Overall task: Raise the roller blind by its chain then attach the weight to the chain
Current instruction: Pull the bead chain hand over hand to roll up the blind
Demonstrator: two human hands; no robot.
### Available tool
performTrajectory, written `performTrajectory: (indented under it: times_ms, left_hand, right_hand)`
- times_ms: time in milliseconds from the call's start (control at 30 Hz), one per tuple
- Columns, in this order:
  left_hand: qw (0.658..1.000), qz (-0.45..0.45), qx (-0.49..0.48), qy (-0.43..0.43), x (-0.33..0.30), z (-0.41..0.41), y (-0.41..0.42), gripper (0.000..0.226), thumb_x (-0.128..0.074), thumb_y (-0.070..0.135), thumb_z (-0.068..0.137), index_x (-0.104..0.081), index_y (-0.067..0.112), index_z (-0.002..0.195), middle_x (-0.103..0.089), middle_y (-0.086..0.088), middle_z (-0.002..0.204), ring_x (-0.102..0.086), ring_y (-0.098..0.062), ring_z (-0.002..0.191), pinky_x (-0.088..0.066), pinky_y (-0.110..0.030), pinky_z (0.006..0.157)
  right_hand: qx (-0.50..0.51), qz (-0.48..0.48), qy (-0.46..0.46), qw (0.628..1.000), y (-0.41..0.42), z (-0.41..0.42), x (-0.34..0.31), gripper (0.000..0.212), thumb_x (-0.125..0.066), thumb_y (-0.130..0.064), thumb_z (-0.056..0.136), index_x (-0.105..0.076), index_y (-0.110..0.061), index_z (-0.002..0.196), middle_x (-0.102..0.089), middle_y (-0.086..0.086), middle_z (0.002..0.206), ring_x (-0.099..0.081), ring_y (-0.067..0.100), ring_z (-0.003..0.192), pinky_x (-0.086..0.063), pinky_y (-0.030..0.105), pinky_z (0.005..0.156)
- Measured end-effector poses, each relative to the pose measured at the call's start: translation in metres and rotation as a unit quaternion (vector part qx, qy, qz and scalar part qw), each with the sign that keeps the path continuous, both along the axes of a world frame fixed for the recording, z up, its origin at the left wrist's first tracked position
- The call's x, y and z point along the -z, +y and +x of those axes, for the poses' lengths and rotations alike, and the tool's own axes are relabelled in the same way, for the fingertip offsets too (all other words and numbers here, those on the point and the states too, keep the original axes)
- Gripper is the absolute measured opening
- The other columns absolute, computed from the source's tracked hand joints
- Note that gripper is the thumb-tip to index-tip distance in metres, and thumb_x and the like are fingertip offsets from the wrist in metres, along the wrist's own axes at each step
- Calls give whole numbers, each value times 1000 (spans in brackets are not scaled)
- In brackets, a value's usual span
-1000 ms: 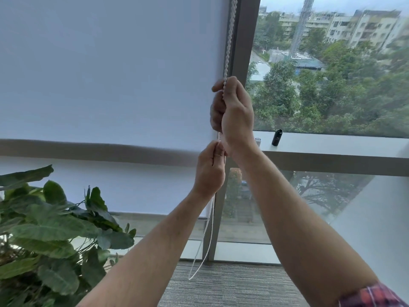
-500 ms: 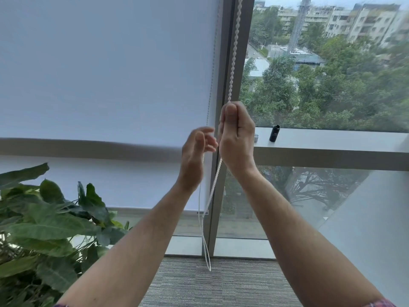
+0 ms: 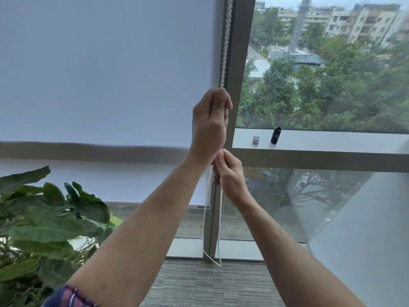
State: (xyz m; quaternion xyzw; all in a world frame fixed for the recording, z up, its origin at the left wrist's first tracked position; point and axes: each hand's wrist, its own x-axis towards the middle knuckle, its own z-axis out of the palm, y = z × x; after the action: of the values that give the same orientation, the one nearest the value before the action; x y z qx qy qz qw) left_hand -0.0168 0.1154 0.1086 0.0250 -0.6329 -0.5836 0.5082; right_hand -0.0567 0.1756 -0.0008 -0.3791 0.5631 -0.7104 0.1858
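- Floor-to-ceiling glazing fills the background, with trees and apartment blocks outside; a dark vertical mullion (image 3: 238,63) divides the covered pane on the left from the clear pane on the right.
- Bead chain (image 3: 225,41): white, hangs along the left side of the mullion from the top of the frame. Below the hands it drops as two strands that join in a loop just above the carpet (image 3: 199,282).
- Left hand (image 3: 210,120): uppermost on the chain, clenched around it, thumb upward; the chain enters the fist from above.
- Right hand (image 3: 229,171): just below the left wrist, fingertips pinched on the chain strand; the strand leaves this hand downward.
- Roller blind (image 3: 106,69): white, covers the left pane. Its bottom bar (image 3: 199,206) sits low on the pane, with a strip of glass exposed beneath.
- Weight (image 3: 276,135): small black cylinder, upright on the window ledge (image 3: 332,140) to the right of the mullion, apart from the chain and from both hands.
- Silver cap (image 3: 256,140): short metal cylinder, on the same ledge, just left of the weight, not touching it.
- Potted plant (image 3: 44,229): broad green leaves, lower left, in front of the blind.
- Plaid sleeve (image 3: 68,298): visible at the bottom edge on the left arm.
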Motion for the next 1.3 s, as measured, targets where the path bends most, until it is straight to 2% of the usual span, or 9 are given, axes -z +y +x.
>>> performTrajectory:
  times_ms: [67,200,433,600,800,933,1033,1200,1300]
  left_hand:
    - [1000,-5,-18,-3,2,0,0,34,-40,21,103,-49,22,70,-35,4,52,-29,-7,43,-25,-23,43]
    - [999,-11,-39,-17,26,0,-2,34,-43,25,100,-51,32,68,-44,12,53,-37,-5,46,-33,-24,46]
    - [998,16,-5,-62,64,2,1,33,-43,28,99,-54,33,68,-42,14,56,-33,-12,51,-26,-28,49]
    - [996,16,-12,-89,69,8,1,42,-41,15,100,-50,35,64,-41,14,49,-30,-3,46,-27,-18,45]
    - [992,83,69,-65,73,16,1,32,-37,15,100,-40,14,68,-35,17,46,-26,-1,41,-24,-17,40]
    - [987,124,74,-67,73,19,-5,55,-21,38,105,-47,20,61,-38,13,48,-30,-5,42,-24,-19,43]
    - [993,99,24,-65,59,19,-10,69,-12,34,108,-57,32,57,-48,17,52,-43,-1,51,-35,-16,51]
    - [996,79,26,-13,9,21,-15,44,-32,42,101,-67,18,89,-64,-2,80,-61,-19,78,-49,-34,74]
    - [997,23,80,3,-20,20,-14,42,-29,32,104,-63,9,99,-61,-4,73,-58,-19,64,-47,-32,61]
  right_hand:
    - [-18,-12,-4,1000,2,-8,-10,39,-39,-27,103,-62,-30,72,-46,2,57,-43,12,44,-37,24,42]
    - [-6,-61,-29,998,-1,-23,-48,43,-31,-34,105,-70,-19,96,-71,0,78,-67,12,74,-54,25,68]
    - [-55,-147,19,987,-16,-15,-136,34,-37,-28,106,-63,-7,109,-56,7,74,-51,18,57,-44,30,50]
    - [-11,-172,22,985,-28,4,-156,37,-36,-22,107,-55,-16,76,-31,-6,51,-23,7,40,-21,17,40]
    - [-6,-223,17,975,-29,17,-142,34,-39,-22,102,-49,-16,70,-29,-12,49,-22,5,40,-20,18,40]
    - [-21,-225,0,974,-27,15,-127,35,-39,-23,103,-48,-17,70,-30,-14,50,-22,4,40,-19,17,40]
    - [-8,-207,9,978,-27,13,-109,36,-39,-22,104,-49,-18,69,-33,-14,49,-26,4,39,-23,18,39]
    - [14,-129,17,991,-24,17,-55,40,-42,-28,101,-50,-30,62,-39,-15,49,-31,5,42,-27,24,42]
    - [-4,-91,-12,996,-19,19,-29,42,-41,-30,101,-53,-31,61,-39,-16,48,-30,1,41,-26,18,40]
